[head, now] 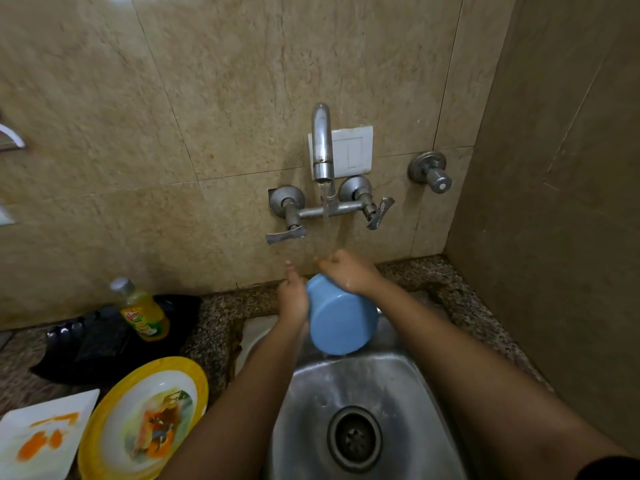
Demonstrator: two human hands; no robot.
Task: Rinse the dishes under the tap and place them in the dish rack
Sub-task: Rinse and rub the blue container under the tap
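A blue bowl is held over the steel sink, tipped with its base facing me. My left hand grips its left rim, thumb raised. My right hand curls over its upper rim from the right. Water runs from the wall tap down onto my right hand and the bowl's far side. The bowl's inside is hidden. A yellow-rimmed plate with a printed picture and a white square plate with orange smears lie on the counter at the lower left.
A bottle of yellow dish liquid stands on a black tray on the granite counter to the left. Two lever handles flank the tap; a separate valve sits to the right. A wall closes in on the right.
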